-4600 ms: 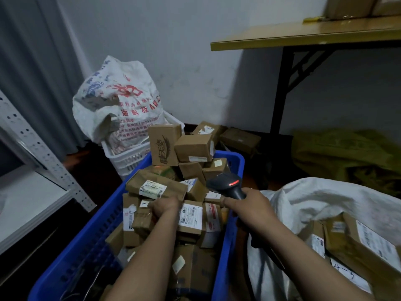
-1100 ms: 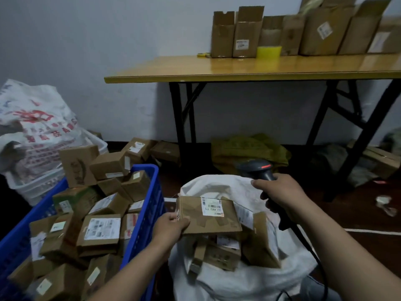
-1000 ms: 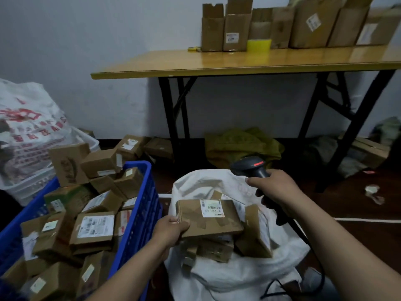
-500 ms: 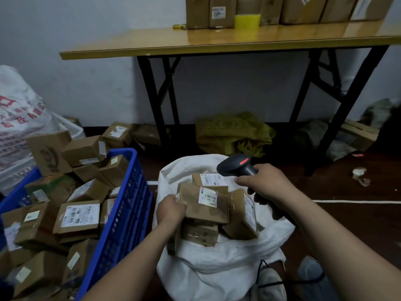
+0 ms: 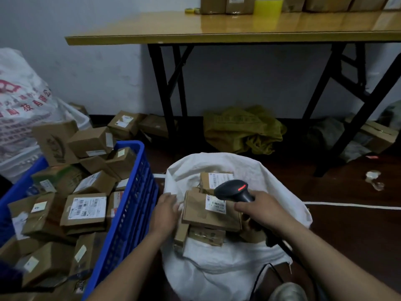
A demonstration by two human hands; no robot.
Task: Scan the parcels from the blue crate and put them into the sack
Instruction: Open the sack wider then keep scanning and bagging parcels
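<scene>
- At 6 o'clock, on the dark floor (image 5: 347,235), stands the white sack (image 5: 217,268), its mouth open and brown parcels (image 5: 217,178) piled inside.
- Topmost parcel (image 5: 204,216) lies flat in the sack's mouth, white label up.
- Left grip (image 5: 166,210) rests at 9 o'clock of that parcel, by the sack's rim, fingers loose and spread, holding nothing. Whether its fingertips touch the cardboard I cannot tell.
- Right grip (image 5: 263,210), at 3 o'clock of the parcel, is curled round the handle of a black scanner (image 5: 233,190). The scanner's head shows a red light and hangs over the parcel's label.
- Blue crate (image 5: 128,205) sits at 8 o'clock, just beside the sack, heaped above its rim with more labelled parcels.
- Desk (image 5: 217,29) spans 12 o'clock, with a yellowish top and black folding legs, against a pale wall (image 5: 97,68). Cartons (image 5: 213,4) and a yellow block (image 5: 268,6) line its far edge.
- Under the desk, at 12 o'clock of the sack, a crumpled olive cloth (image 5: 243,129) lies on the floor. Loose boxes (image 5: 124,124) sit by the wall at 10 o'clock.
- At 9 o'clock a white bag (image 5: 21,101) printed with red characters sits in a white basket (image 5: 19,164) behind the crate.
- A white line (image 5: 358,206) crosses the floor at 3 o'clock.
</scene>
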